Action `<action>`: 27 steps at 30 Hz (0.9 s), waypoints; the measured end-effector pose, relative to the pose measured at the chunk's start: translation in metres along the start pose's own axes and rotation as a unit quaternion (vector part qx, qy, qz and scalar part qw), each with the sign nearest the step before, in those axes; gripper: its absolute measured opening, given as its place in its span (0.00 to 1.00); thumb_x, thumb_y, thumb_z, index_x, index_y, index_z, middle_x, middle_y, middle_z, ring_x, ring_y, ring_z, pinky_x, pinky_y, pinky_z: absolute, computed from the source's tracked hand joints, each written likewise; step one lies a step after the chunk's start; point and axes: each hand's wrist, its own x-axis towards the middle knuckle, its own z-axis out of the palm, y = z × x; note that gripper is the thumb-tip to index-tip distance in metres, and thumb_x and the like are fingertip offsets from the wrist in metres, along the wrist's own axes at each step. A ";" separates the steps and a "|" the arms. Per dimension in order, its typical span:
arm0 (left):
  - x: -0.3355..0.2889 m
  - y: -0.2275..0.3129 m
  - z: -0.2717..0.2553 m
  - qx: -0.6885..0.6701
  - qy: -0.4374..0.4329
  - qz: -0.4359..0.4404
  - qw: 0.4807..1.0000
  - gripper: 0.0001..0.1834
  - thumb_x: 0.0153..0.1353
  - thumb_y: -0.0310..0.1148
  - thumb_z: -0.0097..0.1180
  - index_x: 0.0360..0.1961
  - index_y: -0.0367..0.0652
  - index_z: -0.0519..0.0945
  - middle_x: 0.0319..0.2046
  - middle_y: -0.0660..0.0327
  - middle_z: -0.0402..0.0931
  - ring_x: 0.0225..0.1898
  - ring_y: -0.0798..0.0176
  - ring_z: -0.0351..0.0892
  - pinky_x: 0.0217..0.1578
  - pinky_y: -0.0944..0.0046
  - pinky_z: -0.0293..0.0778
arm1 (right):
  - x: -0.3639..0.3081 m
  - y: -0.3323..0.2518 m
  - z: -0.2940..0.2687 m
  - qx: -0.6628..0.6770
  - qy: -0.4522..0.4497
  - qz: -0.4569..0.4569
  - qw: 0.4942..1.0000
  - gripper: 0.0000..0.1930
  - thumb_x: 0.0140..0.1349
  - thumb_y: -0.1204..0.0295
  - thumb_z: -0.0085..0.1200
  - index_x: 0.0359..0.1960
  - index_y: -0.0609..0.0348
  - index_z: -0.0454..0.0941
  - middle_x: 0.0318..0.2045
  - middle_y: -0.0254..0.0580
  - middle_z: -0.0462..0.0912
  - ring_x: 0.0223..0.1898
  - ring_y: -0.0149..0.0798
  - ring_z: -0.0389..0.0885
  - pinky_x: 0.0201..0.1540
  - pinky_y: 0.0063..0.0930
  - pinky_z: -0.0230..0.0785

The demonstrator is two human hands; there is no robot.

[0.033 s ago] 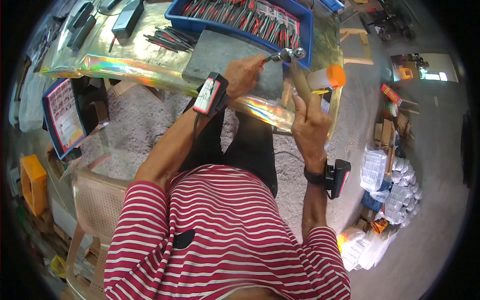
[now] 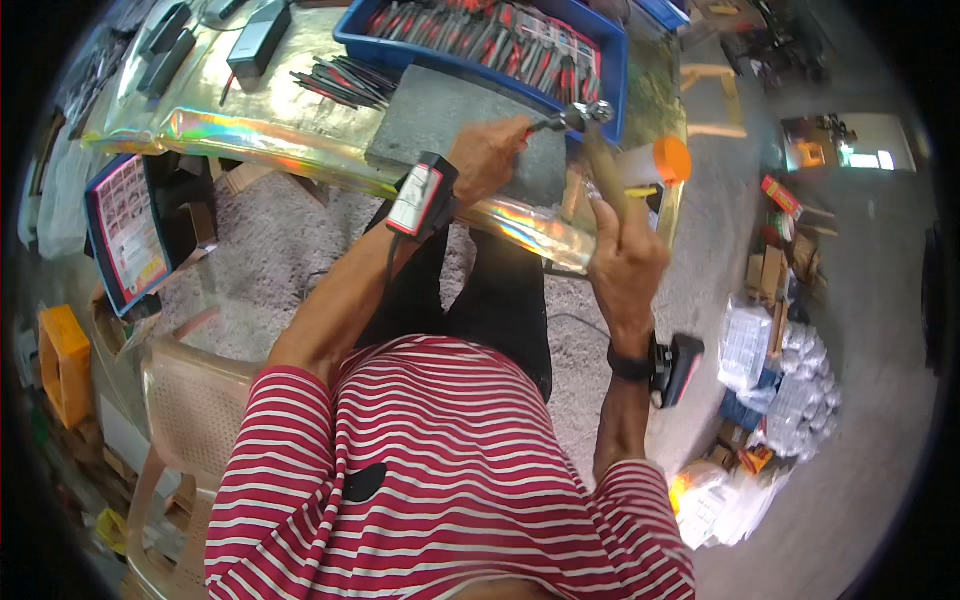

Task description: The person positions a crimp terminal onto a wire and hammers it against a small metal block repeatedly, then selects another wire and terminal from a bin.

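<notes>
My right hand (image 2: 628, 255) grips the wooden handle of a hammer (image 2: 602, 165). The shiny metal hammer head points away from me, over the right end of a flat grey block (image 2: 425, 115). My left hand (image 2: 487, 158) is closed above that block, its fingers round a thin red-and-black tool (image 2: 540, 127). The tool's far end meets or lies behind the hammer head; I cannot tell which. Beyond the block, a blue tray (image 2: 345, 42) holds many red-and-black slim tools. A loose bundle of dark thin rods (image 2: 343, 80) lies left of the block.
A translucent jar with an orange lid (image 2: 672, 159) stands by my right hand at the table edge. A grey box-shaped device (image 2: 258, 42) sits on the shiny gold table cover (image 2: 310, 155). A plastic chair (image 2: 195, 395) is at my left; wrapped packs (image 2: 805, 385) lie on the floor to the right.
My right hand and the hammer handle have shifted slightly to the right and toward me. The left hand stays almost in place.
</notes>
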 end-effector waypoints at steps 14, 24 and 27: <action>0.010 0.002 -0.001 0.012 -0.023 -0.012 1.000 0.07 0.46 0.20 0.49 0.27 0.38 0.65 0.22 0.49 0.70 0.26 0.45 0.71 0.23 0.55 0.66 | -0.040 0.004 0.085 0.583 -0.052 0.405 0.703 0.18 0.58 0.58 0.45 0.26 0.64 0.68 0.10 0.34 0.64 0.08 0.20 0.56 0.07 0.13 0.46; 0.063 -0.020 0.005 -0.085 0.049 -0.077 0.992 0.05 0.55 0.26 0.47 0.27 0.34 0.66 0.14 0.61 0.68 0.13 0.72 0.67 0.13 0.73 0.61 | -0.044 0.003 0.101 0.614 -0.103 0.438 0.648 0.21 0.60 0.56 0.41 0.27 0.67 0.70 0.14 0.41 0.70 0.10 0.27 0.63 0.10 0.18 0.56; 0.087 -0.045 0.018 -0.029 0.026 -0.054 0.998 0.07 0.55 0.28 0.47 0.27 0.36 0.67 0.14 0.61 0.68 0.13 0.73 0.66 0.12 0.73 0.61 | -0.047 0.015 0.102 0.579 -0.129 0.390 0.704 0.21 0.61 0.56 0.37 0.26 0.66 0.69 0.14 0.40 0.69 0.11 0.28 0.65 0.14 0.20 0.60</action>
